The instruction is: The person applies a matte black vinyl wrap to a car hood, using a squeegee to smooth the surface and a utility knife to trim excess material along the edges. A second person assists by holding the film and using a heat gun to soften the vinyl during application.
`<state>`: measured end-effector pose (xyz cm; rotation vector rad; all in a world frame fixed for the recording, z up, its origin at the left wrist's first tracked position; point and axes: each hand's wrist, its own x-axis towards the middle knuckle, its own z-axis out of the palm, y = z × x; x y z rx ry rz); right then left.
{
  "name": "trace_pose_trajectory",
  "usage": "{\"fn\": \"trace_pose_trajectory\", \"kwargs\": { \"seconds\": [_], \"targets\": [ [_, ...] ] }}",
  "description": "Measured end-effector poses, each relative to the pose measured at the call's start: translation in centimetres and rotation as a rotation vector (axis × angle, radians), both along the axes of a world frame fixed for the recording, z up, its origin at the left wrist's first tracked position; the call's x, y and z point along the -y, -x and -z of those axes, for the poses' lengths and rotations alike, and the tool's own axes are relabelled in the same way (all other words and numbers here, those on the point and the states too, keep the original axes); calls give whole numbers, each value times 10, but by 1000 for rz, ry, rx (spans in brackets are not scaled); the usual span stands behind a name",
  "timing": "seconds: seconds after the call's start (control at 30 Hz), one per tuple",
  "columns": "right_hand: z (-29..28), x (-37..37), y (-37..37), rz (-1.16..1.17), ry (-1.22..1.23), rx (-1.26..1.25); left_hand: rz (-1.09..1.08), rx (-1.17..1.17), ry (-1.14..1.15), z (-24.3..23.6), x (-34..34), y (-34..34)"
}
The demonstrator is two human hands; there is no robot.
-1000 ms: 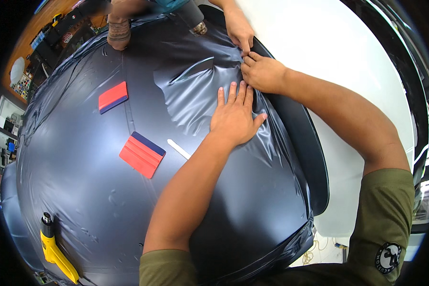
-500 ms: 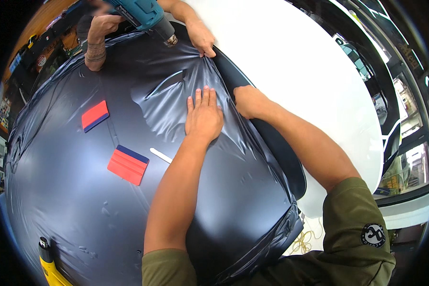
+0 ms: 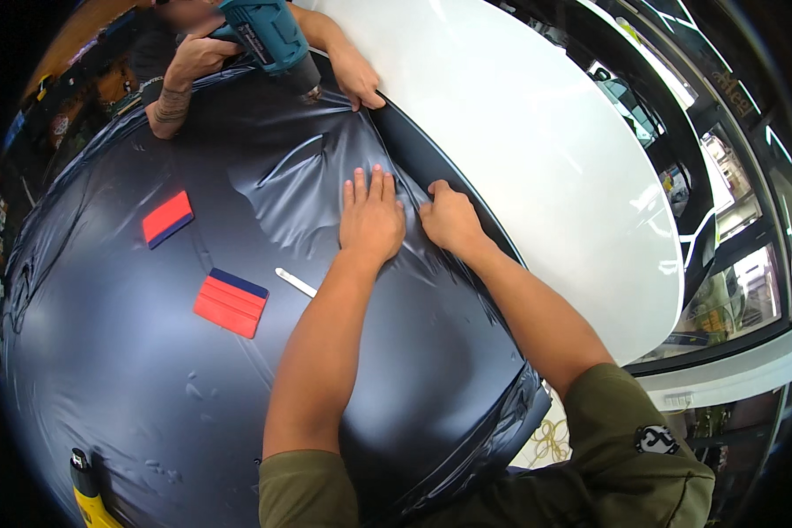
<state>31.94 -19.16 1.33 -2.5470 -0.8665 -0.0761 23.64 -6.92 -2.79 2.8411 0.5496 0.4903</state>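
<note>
A dark grey, satin-looking film [image 3: 150, 352] covers a broad curved panel and gathers in wrinkles along its right edge. My left hand [image 3: 372, 216] lies flat on the wrinkled part, fingers stretched out. Beside it, my right hand [image 3: 451, 218] is closed at the film's edge, its fingers curled round the gathered material; the fingertips are partly hidden. Across from me, a co-worker's hand [image 3: 201, 57] holds a teal heat gun [image 3: 268, 35], nozzle pointing down toward the film. That person's other hand [image 3: 354, 81] grips the film's edge.
Two red squeegees with dark blue edges, one [image 3: 168, 220] farther off and one [image 3: 231, 304] nearer, lie on the film. A white stick-shaped tool [image 3: 296, 282] is partly behind my left forearm. A yellow tool [image 3: 91, 497] rests at lower left. A glossy white panel [image 3: 554, 158] borders the right side.
My right hand has moved left and slightly down, nearer my left hand, with the film's edge drawn over. The heat gun has shifted slightly down. My left hand stays flat.
</note>
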Motion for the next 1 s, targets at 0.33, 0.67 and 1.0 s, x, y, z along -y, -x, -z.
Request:
{"fn": "trace_pose_trajectory", "kwargs": {
  "seconds": [0.33, 0.67, 1.0],
  "targets": [
    [6, -2, -2, -1, -282, 175, 33, -48, 46, -3, -3, 7],
    [-12, -52, -33, -28, -71, -19, -33, -56, 58, -3, 0, -2],
    [-27, -64, -38, -12, -50, 47, -25, -79, 90, -5, 0, -1]
  ]
}}
